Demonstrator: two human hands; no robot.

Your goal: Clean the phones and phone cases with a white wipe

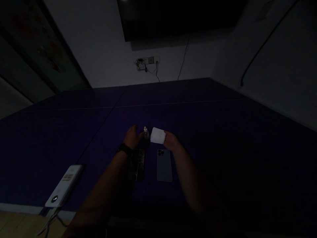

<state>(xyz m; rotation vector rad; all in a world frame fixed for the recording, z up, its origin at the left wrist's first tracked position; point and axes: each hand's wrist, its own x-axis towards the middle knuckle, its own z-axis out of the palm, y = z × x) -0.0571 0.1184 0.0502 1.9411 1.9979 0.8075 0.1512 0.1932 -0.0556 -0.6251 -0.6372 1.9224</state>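
Note:
In the dim head view, my left hand [133, 136] is over the purple surface with its thumb and fingers apart. The thumb reaches to the side of a small clear dropper bottle [146, 134] with a white cap, which stands upright; whether they touch I cannot tell. A folded white tissue or cloth [158, 136] is just right of the bottle. My right hand [170, 140] grips its right edge. Nearer to me lies a blue-grey phone [164, 166], back up, camera lenses at its upper left. A dark, patterned flat item [138, 164] lies beside it, partly under my left wrist.
A white power bank [64, 185] with cables lies at the front left edge of the purple surface [198, 109]. Seams run across that surface. Behind it, a wall carries a power outlet strip [150, 60], hanging cords and a dark screen [178, 19].

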